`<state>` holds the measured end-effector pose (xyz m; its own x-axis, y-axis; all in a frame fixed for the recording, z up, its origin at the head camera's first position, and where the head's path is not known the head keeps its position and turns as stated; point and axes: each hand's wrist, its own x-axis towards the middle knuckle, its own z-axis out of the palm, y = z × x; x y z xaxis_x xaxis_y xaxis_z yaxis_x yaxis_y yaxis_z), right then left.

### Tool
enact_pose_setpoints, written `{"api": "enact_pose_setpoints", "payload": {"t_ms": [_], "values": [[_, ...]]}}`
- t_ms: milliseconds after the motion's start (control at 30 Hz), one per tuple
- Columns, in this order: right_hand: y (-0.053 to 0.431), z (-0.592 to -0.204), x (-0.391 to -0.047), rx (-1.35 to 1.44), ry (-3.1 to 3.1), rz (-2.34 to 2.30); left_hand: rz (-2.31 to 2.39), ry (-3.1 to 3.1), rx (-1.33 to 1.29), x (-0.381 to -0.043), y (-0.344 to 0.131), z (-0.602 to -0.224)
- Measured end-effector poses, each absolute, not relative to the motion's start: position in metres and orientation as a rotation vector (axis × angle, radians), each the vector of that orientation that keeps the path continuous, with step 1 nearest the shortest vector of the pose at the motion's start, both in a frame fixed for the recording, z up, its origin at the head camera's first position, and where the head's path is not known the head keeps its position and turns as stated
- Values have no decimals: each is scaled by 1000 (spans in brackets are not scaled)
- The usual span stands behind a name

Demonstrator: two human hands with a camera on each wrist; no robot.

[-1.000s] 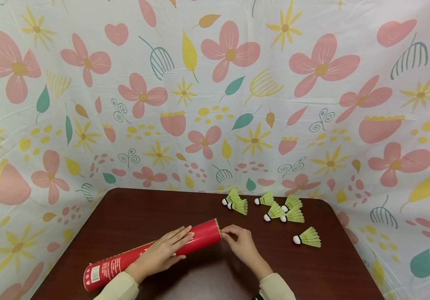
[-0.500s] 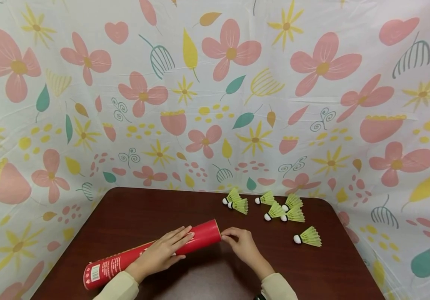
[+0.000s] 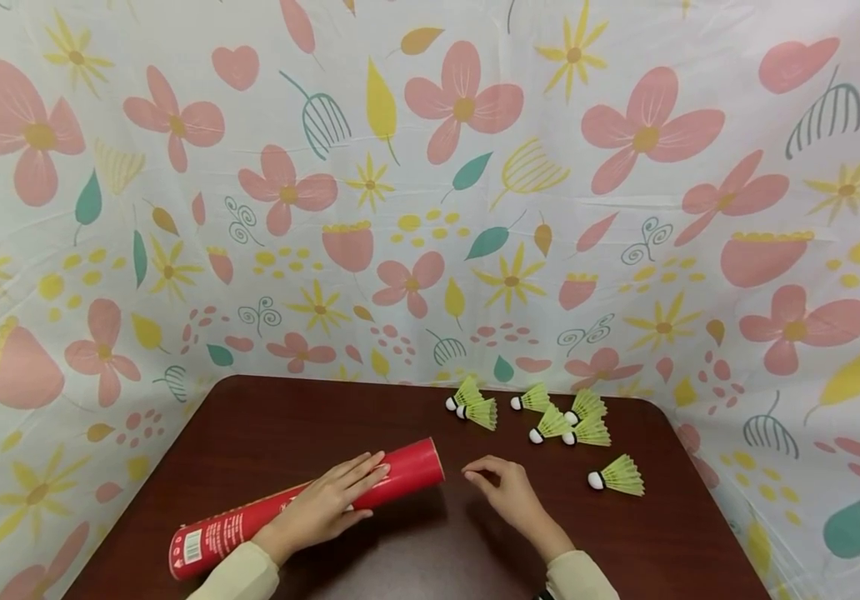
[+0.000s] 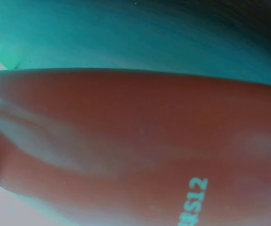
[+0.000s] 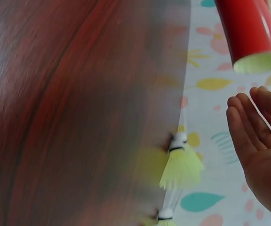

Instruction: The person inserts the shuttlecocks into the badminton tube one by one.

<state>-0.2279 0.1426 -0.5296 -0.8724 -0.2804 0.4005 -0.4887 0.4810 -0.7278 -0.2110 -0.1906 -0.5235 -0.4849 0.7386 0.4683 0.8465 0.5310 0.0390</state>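
A long red shuttlecock tube (image 3: 407,473) lies slanted across the table, its mouth toward the right. My left hand (image 3: 328,500) grips it around the middle, fingers over the top and thumb on the near side. In the left wrist view the tube's wall (image 4: 140,136) fills most of the picture. My right hand (image 3: 508,496) is held a little off the mouth, thumb close to the fingertips, with nothing in it. From the right wrist view, the tube's mouth (image 5: 260,63) shows pale yellow-green inside, beyond the fingers of the right hand (image 5: 265,150).
A lone yellow shuttlecock (image 3: 617,476) lies at the right of the dark wooden table (image 3: 287,417). Several more shuttlecocks (image 3: 550,423) are scattered along the back right, two of them overlapping near the back edge. A flowered cloth (image 3: 415,208) hangs around the table.
The yellow-green edge at the tube's mouth has gone inside, out of sight in the head view. My right hand has drawn away from the mouth to the right; the left hand has stayed put.
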Motion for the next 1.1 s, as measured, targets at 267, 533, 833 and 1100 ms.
{"api": "enact_pose_setpoints", "payload": {"t_ms": [267, 533, 833, 1100], "values": [[176, -528, -229, 482, -2596, 1306, -390, -2350, -1313, -210, -193, -526], [212, -523, -229, 354, -2532, 1165, -392, -2380, -1305, -210, -194, -525], [250, -517, -226, 255, -2514, 1092, -361, -2358, -1315, -211, -194, -525], [276, -514, -222, 176, -2514, 1027, -370, -2344, -1319, -211, -193, -524]]}}
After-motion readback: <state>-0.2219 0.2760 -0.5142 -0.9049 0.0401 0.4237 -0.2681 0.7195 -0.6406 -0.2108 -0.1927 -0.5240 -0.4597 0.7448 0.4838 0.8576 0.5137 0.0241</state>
